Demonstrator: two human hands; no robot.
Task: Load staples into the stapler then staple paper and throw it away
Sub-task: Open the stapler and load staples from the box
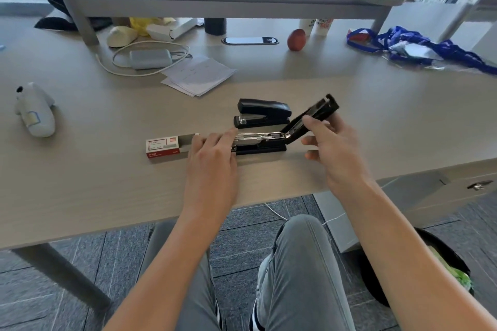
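Stapler [259,142] lies near desk [80,183] front edge, long axis left-right. Left hand [212,154] fingers curled at the rail's left end; whether they pinch staples, can't tell. Right hand [332,145] grips raised lid [316,113]. Staple box [164,148] open, just left. Paper [199,76] farther back.

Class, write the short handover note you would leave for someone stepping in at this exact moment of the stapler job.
Left hand: fingers at the front of the open stapler and its exposed metal channel; whether it holds staples is hidden.
Right hand: holding the stapler's lid swung up.
Staple box: tray slid open, left of the stapler.
Second stapler: closed, just behind.
Papers: further back, untouched.
Bin: on the floor, right.
Done: stapler opened.
Left: seat staples, close, staple paper, bin it.
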